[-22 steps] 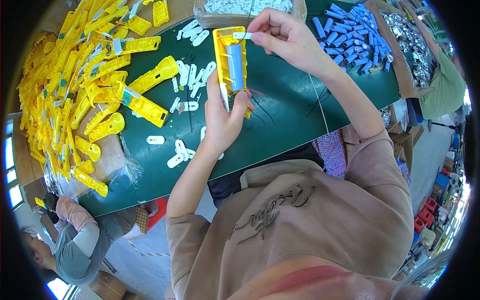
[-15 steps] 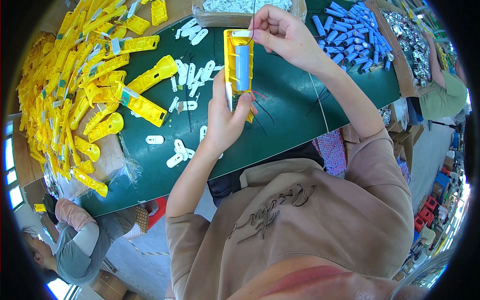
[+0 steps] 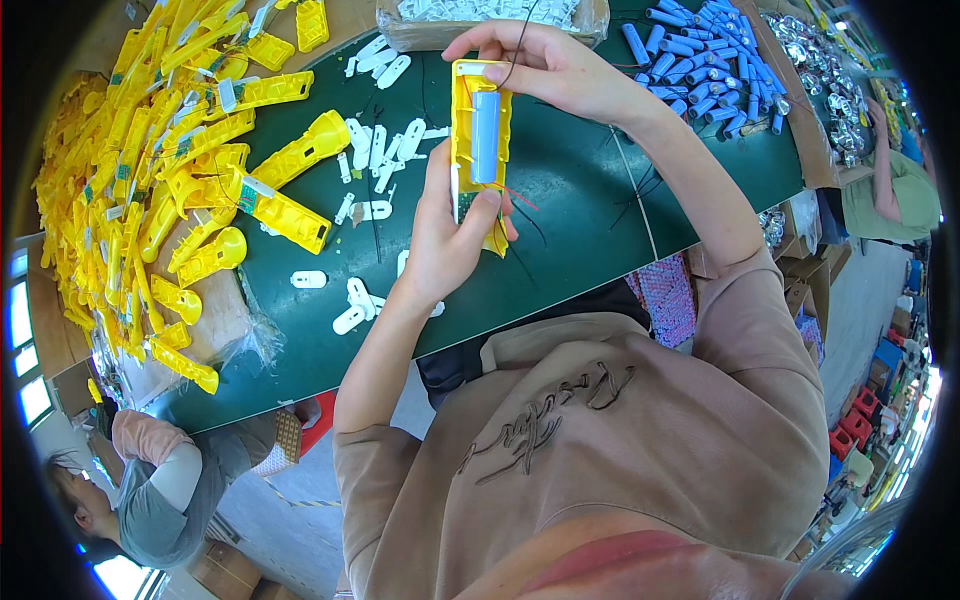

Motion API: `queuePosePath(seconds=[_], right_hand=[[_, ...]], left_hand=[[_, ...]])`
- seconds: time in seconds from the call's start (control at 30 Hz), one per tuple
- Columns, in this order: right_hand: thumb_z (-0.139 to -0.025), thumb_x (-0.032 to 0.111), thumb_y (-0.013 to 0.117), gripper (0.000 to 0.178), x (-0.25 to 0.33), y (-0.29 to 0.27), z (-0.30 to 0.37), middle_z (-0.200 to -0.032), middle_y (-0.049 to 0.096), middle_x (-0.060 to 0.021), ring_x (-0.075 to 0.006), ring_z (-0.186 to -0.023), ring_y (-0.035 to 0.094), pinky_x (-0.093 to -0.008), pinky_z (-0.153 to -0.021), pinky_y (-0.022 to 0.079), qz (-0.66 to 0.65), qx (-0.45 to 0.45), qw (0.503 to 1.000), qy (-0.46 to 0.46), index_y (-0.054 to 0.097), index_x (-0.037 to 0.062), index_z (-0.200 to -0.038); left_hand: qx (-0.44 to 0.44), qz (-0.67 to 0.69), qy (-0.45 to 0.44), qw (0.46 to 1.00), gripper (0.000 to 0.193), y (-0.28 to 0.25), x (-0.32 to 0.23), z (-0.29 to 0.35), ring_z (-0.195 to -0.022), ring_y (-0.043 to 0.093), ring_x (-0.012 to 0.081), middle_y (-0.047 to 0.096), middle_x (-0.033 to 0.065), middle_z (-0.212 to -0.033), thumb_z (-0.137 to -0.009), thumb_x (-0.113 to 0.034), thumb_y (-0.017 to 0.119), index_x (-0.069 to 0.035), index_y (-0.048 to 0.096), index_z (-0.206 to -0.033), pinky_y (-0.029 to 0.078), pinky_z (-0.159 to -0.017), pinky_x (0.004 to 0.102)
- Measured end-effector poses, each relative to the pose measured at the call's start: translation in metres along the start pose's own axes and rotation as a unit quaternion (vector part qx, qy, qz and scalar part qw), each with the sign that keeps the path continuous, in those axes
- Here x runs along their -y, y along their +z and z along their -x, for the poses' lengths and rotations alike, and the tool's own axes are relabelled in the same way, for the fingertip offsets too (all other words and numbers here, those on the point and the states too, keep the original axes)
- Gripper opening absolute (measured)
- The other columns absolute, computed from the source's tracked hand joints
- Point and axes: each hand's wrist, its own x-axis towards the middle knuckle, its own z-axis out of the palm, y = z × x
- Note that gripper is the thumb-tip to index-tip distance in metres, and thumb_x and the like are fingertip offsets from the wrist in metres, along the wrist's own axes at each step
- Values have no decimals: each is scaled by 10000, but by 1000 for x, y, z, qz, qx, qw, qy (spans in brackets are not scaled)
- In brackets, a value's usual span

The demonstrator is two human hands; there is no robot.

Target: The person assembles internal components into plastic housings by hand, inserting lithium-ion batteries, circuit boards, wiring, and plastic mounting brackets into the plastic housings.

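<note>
My left hand (image 3: 445, 240) grips the lower end of a long yellow plastic housing (image 3: 504, 135), its thumb across the front. Inside the housing lies a blue cylindrical battery (image 3: 485, 140). Red and dark wires (image 3: 522, 200) stick out near the left thumb, and a bit of green circuit board shows there. My right hand (image 3: 560, 75) is closed round the housing's top end. Its thumb presses on a small white piece (image 3: 474, 70) set in that end, while the fingers reach over behind. A thin dark wire runs up past the right thumb.
Yellow housings (image 3: 130, 190) are heaped on the left of the green table (image 3: 560, 270). White plastic pieces (image 3: 385, 155) lie scattered beside them. A box of white parts (image 3: 490, 35) stands at the back, near blue batteries (image 3: 710, 70). Shiny metal parts (image 3: 825, 90) and co-workers flank the table.
My right hand has moved left over the housing's top end, its fingers now stretching behind it and its thumb on the white piece. The left hand keeps its hold.
</note>
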Motion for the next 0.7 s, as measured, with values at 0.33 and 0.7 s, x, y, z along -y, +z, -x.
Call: queuePosePath(seconds=[0.33,0.7], right_hand=[[-909,221,570,684,3,73,20,-1153,543,-110,-157,-960,557,-310,-877,437,-248,-153,955,59,168,98,-1449],[-873,150,526,426,34,-36,-15,-1039,583,-71,-153,-885,562,-259,-774,453,-198,-442,872,67,462,17,-1272]], left_hand=[[-69,47,32,996,462,-5,10,-9,-633,598,206,557,128,-852,-909,-53,399,-63,254,-1347,517,-588,310],[-164,-500,119,842,619,-82,-43,-5,-1020,541,275,515,173,-1204,-856,-214,598,-12,325,-1373,433,-884,376]])
